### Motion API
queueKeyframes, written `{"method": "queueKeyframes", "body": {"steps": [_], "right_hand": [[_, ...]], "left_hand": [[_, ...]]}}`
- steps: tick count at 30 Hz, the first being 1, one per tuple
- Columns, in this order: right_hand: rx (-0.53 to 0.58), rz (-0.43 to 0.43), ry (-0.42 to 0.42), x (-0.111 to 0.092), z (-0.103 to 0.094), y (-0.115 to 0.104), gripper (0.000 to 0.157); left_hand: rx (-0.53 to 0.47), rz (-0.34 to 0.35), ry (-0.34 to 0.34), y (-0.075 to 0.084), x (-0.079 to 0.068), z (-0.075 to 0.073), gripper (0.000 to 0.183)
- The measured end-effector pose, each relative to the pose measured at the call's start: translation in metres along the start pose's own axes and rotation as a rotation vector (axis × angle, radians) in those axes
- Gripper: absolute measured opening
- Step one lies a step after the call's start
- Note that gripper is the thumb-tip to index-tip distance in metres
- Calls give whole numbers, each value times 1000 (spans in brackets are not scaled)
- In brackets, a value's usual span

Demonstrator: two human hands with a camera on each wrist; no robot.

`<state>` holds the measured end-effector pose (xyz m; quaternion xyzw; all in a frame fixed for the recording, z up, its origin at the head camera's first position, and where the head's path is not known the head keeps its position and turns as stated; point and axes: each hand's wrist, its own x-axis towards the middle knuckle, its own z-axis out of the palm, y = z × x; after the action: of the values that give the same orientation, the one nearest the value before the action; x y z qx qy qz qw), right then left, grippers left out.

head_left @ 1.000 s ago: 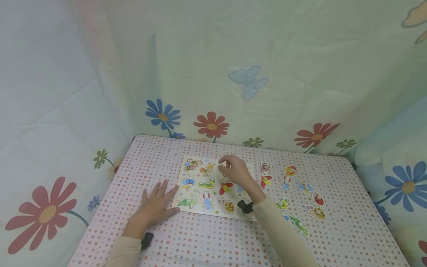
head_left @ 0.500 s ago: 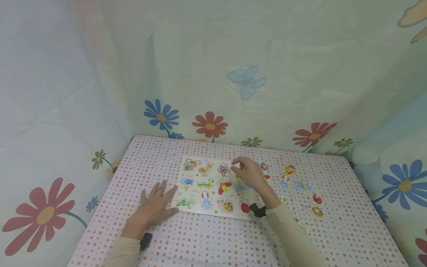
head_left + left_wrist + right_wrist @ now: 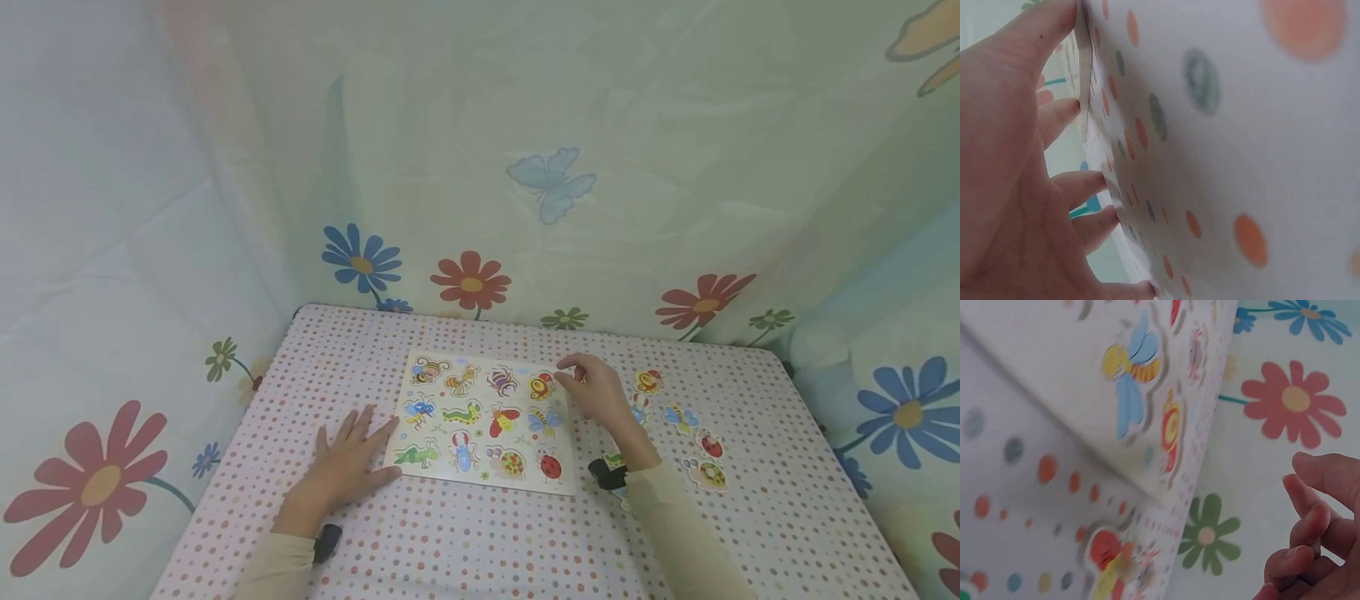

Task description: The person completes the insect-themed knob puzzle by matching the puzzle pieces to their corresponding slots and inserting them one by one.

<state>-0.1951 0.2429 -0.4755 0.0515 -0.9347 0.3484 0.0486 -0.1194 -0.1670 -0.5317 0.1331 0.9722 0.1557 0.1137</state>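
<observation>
A cream puzzle board (image 3: 564, 485) with rows of colourful insect pictures lies on the dotted cloth. My left hand (image 3: 341, 462) rests spread at the board's left edge, its thumb and index fingertip right at that edge; in the left wrist view its fingertips meet the board side and the cloth. Off the board's upper right corner hovers my right hand (image 3: 600, 396), fingers loosely bent and holding nothing. The right wrist view shows it raised above the board, thumb and fingertips bare. Beneath it lies a red-and-yellow insect piece (image 3: 1107, 550), mostly hidden in the head view.
Several loose cut-out insects lie right of the board, among them a blue-winged bee (image 3: 682, 418), a red ladybug (image 3: 711, 445) and a spotted piece (image 3: 705, 474). The right forearm covers others. A flowered curtain (image 3: 420, 167) borders the table (image 3: 435, 550).
My right hand has moved right, from over the board's top row to past its right edge, uncovering the spider and the pictures in the right column. The left hand stays put.
</observation>
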Motion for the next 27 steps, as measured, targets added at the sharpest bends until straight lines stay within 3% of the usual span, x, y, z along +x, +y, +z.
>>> {"method": "queueKeyframes", "body": {"steps": [9,17,27], "right_hand": [[3,127,43,3,-7,38,24],[-4,186,59,9,-11,66,27],[-47,234,51,18,-13,79,30]], "left_hand": [[0,-7,-3,1,-1,-1,79],[-9,0,4,3,-2,-2,78],[-23,-1,9,6,-4,-6,78]]}}
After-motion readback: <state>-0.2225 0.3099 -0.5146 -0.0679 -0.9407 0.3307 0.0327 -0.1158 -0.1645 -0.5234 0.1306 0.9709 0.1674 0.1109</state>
